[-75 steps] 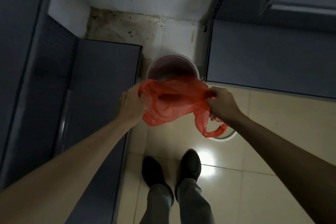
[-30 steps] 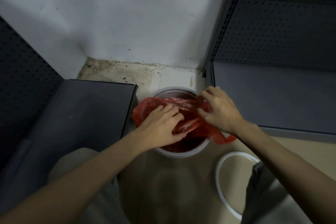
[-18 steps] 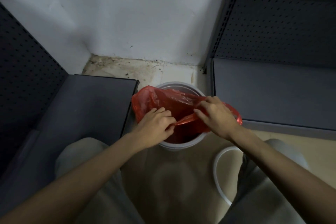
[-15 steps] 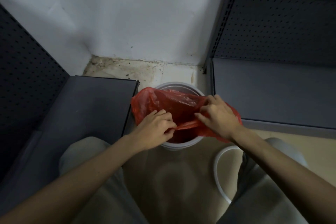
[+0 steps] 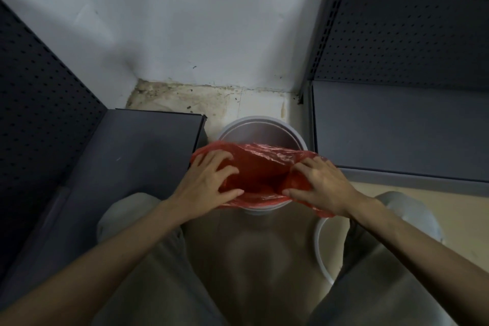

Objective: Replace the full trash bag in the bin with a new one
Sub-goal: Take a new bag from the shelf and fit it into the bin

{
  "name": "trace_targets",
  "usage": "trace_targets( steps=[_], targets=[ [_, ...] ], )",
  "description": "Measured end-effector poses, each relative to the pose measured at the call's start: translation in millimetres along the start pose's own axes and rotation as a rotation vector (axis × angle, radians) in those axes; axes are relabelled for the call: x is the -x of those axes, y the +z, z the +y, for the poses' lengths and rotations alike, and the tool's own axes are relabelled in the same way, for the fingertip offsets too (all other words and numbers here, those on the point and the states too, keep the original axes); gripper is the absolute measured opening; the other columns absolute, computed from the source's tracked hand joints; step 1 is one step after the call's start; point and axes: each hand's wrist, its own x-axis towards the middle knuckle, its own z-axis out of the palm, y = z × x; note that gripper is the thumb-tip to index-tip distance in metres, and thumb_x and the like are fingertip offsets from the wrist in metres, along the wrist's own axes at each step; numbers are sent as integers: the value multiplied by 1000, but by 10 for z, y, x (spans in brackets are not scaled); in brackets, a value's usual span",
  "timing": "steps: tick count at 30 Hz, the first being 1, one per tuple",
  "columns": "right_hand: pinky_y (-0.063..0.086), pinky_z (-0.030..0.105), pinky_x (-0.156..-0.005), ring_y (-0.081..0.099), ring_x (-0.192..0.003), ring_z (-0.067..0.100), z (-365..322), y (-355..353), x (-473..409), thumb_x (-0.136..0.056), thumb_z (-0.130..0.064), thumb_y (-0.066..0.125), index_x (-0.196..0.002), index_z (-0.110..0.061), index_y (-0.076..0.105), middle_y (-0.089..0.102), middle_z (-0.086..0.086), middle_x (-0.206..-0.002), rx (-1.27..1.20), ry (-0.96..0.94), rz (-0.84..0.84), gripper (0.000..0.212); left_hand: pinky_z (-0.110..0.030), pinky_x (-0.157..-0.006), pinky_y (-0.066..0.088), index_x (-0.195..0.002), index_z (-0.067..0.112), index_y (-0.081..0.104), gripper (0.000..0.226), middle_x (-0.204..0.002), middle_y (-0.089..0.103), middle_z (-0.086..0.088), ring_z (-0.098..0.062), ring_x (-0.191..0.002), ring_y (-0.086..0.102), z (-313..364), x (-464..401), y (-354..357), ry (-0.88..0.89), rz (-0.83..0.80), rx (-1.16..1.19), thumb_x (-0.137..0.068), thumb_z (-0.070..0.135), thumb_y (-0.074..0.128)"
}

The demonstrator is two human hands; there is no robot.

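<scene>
A round white bin (image 5: 260, 127) stands on the floor in the corner between two shelf units. A red plastic bag (image 5: 260, 167) is spread open over its near half and hangs over the near rim. My left hand (image 5: 209, 184) grips the bag's left edge at the rim, thumb and fingers on the plastic. My right hand (image 5: 321, 184) holds the bag's right edge, which drapes down outside the bin. The far inside wall of the bin is bare and grey.
A white ring (image 5: 321, 254) lies on the tiled floor at the right, partly under my right knee. Dark grey metal shelf bases stand close on the left (image 5: 137, 156) and right (image 5: 397, 127). A stained white wall (image 5: 198, 34) is behind the bin. My knees frame the bin.
My hands have moved apart and pulled the red bag wider. Its near edge now lies over the bin's near rim. Earlier I stood holding the bag above the bin, then crouched.
</scene>
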Motion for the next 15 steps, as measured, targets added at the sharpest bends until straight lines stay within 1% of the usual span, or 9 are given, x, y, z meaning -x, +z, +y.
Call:
trace_targets(
  steps=[2, 3, 5, 7, 9, 12, 15],
  targets=[
    [30, 40, -111, 43, -129, 19, 12, 12, 0, -85, -71, 42, -131, -28, 47, 51, -2, -138, -23, 17, 14, 63, -49, -114, 25, -137, 25, 47, 75, -147, 37, -1, -21, -139, 32, -75, 22, 21, -59, -74, 4, -79, 72, 56],
    [32, 40, -110, 44, -128, 19, 17, 19, 0, -87, -69, 42, -131, -28, 46, 51, -1, -138, -34, 25, 31, 61, -49, -115, 25, -144, 25, 38, 87, -152, 31, 0, -21, -142, 28, -111, 31, 29, -81, -105, 14, -76, 77, 55],
    [35, 39, -107, 46, -126, 19, 43, 25, 0, -88, -66, 45, -131, -27, 47, 53, -1, -137, -43, 32, 64, 57, -48, -115, 25, -151, 25, 24, 104, -158, 22, 0, -20, -145, 24, -180, 34, 41, -116, -144, 41, -71, 84, 54],
    [37, 39, -104, 47, -123, 19, 69, 27, 4, -87, -65, 48, -130, -27, 48, 53, -1, -136, -44, 22, 58, 57, -45, -115, 23, -154, 25, 12, 115, -161, 15, 1, -19, -146, 20, -237, 31, 40, -134, -182, 56, -66, 89, 52],
    [39, 39, -103, 46, -122, 20, 118, 16, 0, -84, -62, 55, -130, -27, 48, 52, -1, -136, -33, 13, 32, 58, -44, -118, 23, -155, 25, 6, 122, -163, 11, 3, -18, -148, 17, -278, 3, 33, -142, -229, 71, -63, 91, 52],
    [36, 42, -108, 40, -130, 23, 216, -20, -21, -78, -46, 70, -135, -24, 47, 45, 2, -143, -9, 25, -46, 65, -46, -119, 26, -155, 28, 5, 126, -162, 15, 5, -15, -148, 18, -321, -75, 9, -140, -296, 145, -59, 91, 57],
    [31, 44, -114, 36, -136, 26, 291, -55, -53, -77, -33, 74, -140, -21, 43, 42, 4, -148, 0, 9, -93, 71, -45, -119, 25, -155, 28, 0, 132, -163, 12, 6, -15, -148, 16, -371, -137, -8, -139, -378, 150, -56, 93, 58]
  ],
)
